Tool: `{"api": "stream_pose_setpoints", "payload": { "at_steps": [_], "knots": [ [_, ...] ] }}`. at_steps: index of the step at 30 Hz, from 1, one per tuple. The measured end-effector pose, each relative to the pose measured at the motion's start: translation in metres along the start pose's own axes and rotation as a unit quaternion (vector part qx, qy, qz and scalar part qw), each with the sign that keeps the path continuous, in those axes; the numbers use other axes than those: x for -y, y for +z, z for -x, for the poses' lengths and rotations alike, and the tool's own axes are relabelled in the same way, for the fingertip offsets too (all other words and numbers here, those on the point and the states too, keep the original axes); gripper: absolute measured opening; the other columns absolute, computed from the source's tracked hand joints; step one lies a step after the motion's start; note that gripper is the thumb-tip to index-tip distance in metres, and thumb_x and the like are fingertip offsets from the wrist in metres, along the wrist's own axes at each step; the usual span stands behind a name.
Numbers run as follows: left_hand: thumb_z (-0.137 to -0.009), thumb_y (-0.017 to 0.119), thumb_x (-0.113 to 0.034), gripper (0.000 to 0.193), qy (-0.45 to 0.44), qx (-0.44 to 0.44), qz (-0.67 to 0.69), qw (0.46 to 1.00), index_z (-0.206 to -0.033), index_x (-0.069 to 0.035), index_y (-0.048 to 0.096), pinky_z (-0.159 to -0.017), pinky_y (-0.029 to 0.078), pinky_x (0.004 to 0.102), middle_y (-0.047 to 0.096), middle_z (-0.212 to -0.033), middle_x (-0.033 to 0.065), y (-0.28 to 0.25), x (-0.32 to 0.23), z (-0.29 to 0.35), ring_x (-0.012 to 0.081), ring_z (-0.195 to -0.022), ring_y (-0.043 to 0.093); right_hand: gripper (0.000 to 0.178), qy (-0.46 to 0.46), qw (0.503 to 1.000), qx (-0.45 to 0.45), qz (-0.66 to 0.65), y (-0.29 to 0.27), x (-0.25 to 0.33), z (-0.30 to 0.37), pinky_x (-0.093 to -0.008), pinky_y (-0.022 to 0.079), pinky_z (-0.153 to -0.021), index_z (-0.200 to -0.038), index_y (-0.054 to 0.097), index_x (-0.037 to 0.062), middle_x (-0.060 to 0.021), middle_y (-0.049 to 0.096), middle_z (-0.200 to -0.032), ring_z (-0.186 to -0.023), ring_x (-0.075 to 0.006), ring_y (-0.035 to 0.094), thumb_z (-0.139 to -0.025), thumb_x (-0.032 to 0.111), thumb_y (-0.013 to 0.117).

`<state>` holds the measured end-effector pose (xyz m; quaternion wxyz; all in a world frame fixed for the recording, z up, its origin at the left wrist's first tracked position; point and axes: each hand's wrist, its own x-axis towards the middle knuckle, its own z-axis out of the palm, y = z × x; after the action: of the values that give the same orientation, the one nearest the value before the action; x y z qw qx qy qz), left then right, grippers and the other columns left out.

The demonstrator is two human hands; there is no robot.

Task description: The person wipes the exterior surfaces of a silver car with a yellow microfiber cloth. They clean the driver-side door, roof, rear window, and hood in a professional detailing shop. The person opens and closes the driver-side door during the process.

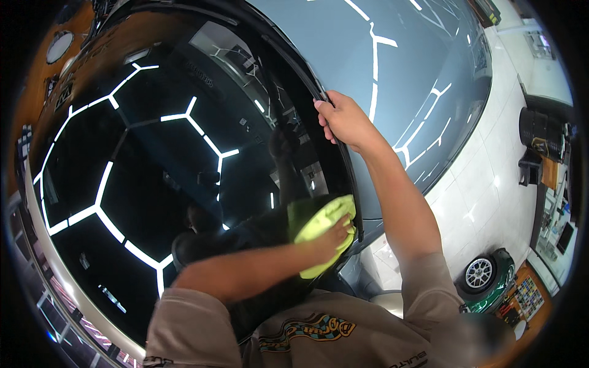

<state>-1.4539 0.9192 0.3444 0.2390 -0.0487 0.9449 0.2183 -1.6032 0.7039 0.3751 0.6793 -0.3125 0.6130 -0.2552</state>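
My left hand (336,238) presses a bright yellow-green cloth (322,222) against the lower corner of the dark windshield (202,165). Its fingers are slightly blurred and lie over the cloth. Farther up, my right hand (345,121) is closed around a long, thin black wiper (316,89) that runs along the base of the glass. The thumb and fingertips wrap over the wiper, and the part inside the palm is hidden. Beside that hand spreads the glossy grey-blue hood (392,67) of the car. Bright ceiling lights reflect in both the glass and the hood.
My body leans close to the car's side, near a side mirror (354,273). White floor tiles (460,190) lie to the right. There stand a green car-fender piece with a wheel (480,273), a black barrel (543,132) and a counter (555,227).
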Motion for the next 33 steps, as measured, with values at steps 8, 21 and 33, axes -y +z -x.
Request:
{"api": "stream_pose_setpoints", "payload": {
  "at_steps": [8,21,33],
  "knots": [
    [-0.094,0.028,-0.058,0.067,-0.295,-0.013,-0.089,0.951,-0.142,-0.012,0.043,-0.118,0.011,0.0453,0.033,-0.151,0.0111,-0.144,0.285,0.014,0.0294,-0.142,0.022,0.020,-0.022,0.999,-0.031,0.010,0.000,0.007,0.009,-0.0272,0.039,-0.045,-0.092,0.051,0.0022,-0.0025,0.049,-0.068,-0.049,-0.0106,0.047,-0.095,0.021,0.049],
    [-0.096,0.031,-0.050,0.065,-0.395,-0.029,-0.159,0.904,-0.145,-0.008,0.035,-0.115,0.014,0.0497,0.029,-0.153,0.0115,-0.132,0.287,0.014,0.0311,-0.143,0.020,0.020,-0.012,0.999,-0.028,-0.010,0.003,0.009,0.007,-0.0256,0.039,-0.045,-0.103,0.054,0.0016,-0.0021,0.050,-0.068,-0.049,-0.0102,0.047,-0.095,0.019,0.048],
    [-0.096,0.029,-0.055,0.066,-0.425,-0.076,-0.135,0.892,-0.149,-0.015,0.027,-0.117,0.009,0.0476,0.017,-0.157,0.0083,-0.149,0.321,0.053,0.0295,-0.145,0.013,0.021,-0.029,0.998,-0.053,0.030,0.010,-0.009,-0.006,-0.0295,0.042,-0.042,-0.097,0.051,0.0000,-0.0062,0.054,-0.068,-0.047,-0.0140,0.051,-0.094,0.021,0.048]
  ]
}}
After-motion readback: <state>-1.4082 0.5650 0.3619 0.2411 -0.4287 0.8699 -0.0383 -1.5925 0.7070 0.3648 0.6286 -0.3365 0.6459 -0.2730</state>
